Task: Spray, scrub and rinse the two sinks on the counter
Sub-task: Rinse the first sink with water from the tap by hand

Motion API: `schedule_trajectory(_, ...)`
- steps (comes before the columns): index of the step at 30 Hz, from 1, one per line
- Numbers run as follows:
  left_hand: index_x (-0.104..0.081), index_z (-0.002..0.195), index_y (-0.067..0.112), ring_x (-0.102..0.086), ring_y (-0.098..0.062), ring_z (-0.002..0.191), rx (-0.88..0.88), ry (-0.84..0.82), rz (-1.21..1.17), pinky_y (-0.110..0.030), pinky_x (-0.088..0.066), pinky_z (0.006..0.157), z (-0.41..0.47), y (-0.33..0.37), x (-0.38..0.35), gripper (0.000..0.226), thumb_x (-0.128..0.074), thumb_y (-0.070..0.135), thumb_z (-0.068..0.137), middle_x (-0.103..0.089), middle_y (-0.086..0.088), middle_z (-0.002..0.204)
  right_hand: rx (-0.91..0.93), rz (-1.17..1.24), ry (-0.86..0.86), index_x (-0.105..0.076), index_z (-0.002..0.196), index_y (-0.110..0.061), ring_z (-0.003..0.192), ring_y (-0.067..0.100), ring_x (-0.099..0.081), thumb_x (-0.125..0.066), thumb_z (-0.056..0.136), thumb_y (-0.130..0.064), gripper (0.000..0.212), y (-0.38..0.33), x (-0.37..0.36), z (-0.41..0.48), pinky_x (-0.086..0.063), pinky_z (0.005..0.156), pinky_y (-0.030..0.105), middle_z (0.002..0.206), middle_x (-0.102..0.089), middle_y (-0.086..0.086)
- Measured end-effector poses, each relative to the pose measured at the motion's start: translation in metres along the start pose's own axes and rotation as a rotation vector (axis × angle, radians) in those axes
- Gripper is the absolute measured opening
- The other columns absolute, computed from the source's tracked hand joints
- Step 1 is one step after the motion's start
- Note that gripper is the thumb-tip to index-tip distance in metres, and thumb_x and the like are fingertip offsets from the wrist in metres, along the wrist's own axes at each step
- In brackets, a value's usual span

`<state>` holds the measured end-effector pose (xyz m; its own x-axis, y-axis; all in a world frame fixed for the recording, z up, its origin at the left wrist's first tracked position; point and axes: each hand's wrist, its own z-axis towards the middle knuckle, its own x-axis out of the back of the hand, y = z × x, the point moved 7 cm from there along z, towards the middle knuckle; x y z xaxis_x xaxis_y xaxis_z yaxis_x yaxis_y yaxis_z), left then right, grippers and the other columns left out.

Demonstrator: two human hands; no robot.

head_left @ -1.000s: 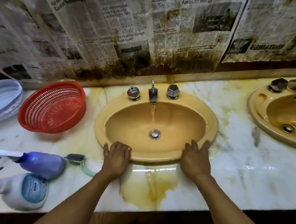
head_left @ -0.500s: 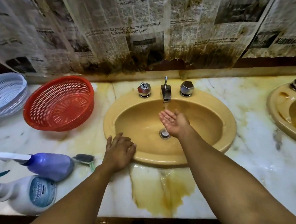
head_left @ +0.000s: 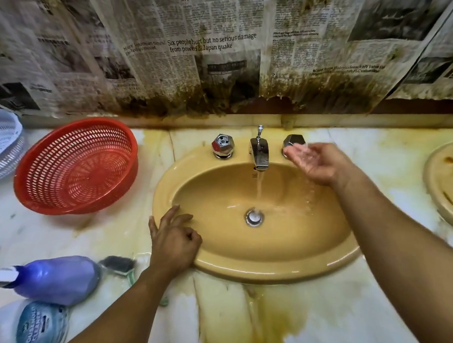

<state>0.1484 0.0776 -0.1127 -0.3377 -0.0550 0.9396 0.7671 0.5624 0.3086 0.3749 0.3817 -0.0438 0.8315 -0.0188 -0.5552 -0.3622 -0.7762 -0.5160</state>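
The right hand is off the front rim of the sink, where it rested a second ago. It has passed under the tap and now swings out to the right, palm up and wet, just in front of the right tap handle. Drops fall from it into the basin. The stream runs unbroken to the drain again. The left hand loosens on the rim, its fingers spreading out. The view swings left, pushing the second sink to the edge.
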Motion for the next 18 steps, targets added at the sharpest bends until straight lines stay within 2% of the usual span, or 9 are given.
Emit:
schedule_trajectory(3, -0.077, 0.075, 0.03, -0.008, -0.003, 0.152, 0.001, -0.008, 0.01, -0.047, 0.018, 0.121, 0.002, -0.001, -0.001, 0.044, -0.038, 0.049, 0.086, -0.053, 0.026, 0.145, 0.071, -0.286, 0.014, -0.053, 0.125, 0.014, 0.112, 0.045, -0.065, -0.034, 0.108, -0.012, 0.035, -0.043, -0.02, -0.002, -0.064, 0.077, 0.042, 0.126, -0.061, 0.034)
schedule_trajectory(5, -0.078, 0.085, 0.029, -0.006, -0.001, 0.152, 0.006, -0.007, 0.015, -0.047, 0.017, 0.121, 0.003, -0.004, -0.004, 0.043, -0.039, 0.048, 0.087, -0.051, 0.025, 0.146, 0.092, -0.442, 0.032, -0.056, 0.12, 0.01, 0.115, 0.041, -0.065, -0.033, 0.108, -0.011, 0.033, -0.05, -0.027, -0.005, -0.061, 0.086, 0.04, 0.126, -0.062, 0.031)
schedule_trajectory(7, -0.078, 0.09, 0.029, -0.004, 0.0, 0.152, 0.011, -0.006, 0.021, -0.046, 0.017, 0.121, 0.004, -0.007, -0.006, 0.044, -0.039, 0.048, 0.088, -0.05, 0.025, 0.148, 0.161, -0.518, 0.091, -0.06, 0.112, 0.006, 0.111, 0.037, -0.068, -0.036, 0.107, -0.012, 0.03, -0.053, -0.023, -0.006, -0.06, 0.09, 0.039, 0.124, -0.065, 0.029)
schedule_trajectory(9, -0.078, 0.087, 0.029, -0.005, 0.0, 0.152, 0.01, -0.006, 0.016, -0.046, 0.018, 0.121, 0.004, -0.007, -0.007, 0.041, -0.041, 0.047, 0.089, -0.051, 0.025, 0.147, 0.234, -0.557, 0.213, -0.062, 0.108, 0.002, 0.102, 0.034, -0.072, -0.039, 0.107, -0.016, 0.029, -0.047, -0.011, -0.008, -0.062, 0.084, 0.039, 0.119, -0.068, 0.027)
schedule_trajectory(11, -0.076, 0.083, 0.028, -0.006, -0.001, 0.153, 0.005, -0.002, 0.004, -0.047, 0.017, 0.121, 0.004, -0.005, -0.005, 0.034, -0.047, 0.043, 0.092, -0.052, 0.026, 0.144, 0.226, -0.582, 0.274, -0.061, 0.107, 0.001, 0.096, 0.033, -0.072, -0.039, 0.109, -0.02, 0.031, -0.023, 0.002, -0.01, -0.063, 0.08, 0.039, 0.117, -0.069, 0.027)
schedule_trajectory(13, -0.077, 0.085, 0.026, -0.006, -0.001, 0.152, 0.006, 0.009, 0.007, -0.047, 0.017, 0.121, 0.004, -0.005, -0.005, 0.031, -0.051, 0.04, 0.095, -0.053, 0.026, 0.144, 0.067, -0.53, 0.204, -0.061, 0.108, 0.003, 0.099, 0.036, -0.072, -0.038, 0.111, -0.024, 0.036, 0.025, 0.005, -0.012, -0.061, 0.087, 0.044, 0.113, -0.07, 0.027)
schedule_trajectory(15, -0.077, 0.088, 0.027, -0.005, 0.0, 0.152, 0.007, 0.012, 0.004, -0.046, 0.017, 0.121, 0.005, -0.008, -0.006, 0.036, -0.046, 0.043, 0.093, -0.053, 0.026, 0.144, -0.152, -0.348, 0.074, -0.061, 0.115, 0.007, 0.105, 0.04, -0.07, -0.037, 0.112, -0.029, 0.044, 0.08, -0.003, -0.014, -0.059, 0.091, 0.046, 0.114, -0.069, 0.029)
schedule_trajectory(18, -0.078, 0.092, 0.03, -0.005, 0.001, 0.153, 0.005, 0.009, -0.009, -0.047, 0.015, 0.122, 0.008, -0.014, -0.01, 0.049, -0.033, 0.051, 0.088, -0.052, 0.024, 0.146, -0.285, -0.069, 0.018, -0.064, 0.118, 0.01, 0.102, 0.038, -0.071, -0.035, 0.112, -0.028, 0.048, 0.12, -0.011, -0.014, -0.06, 0.083, 0.043, 0.108, -0.073, 0.028)
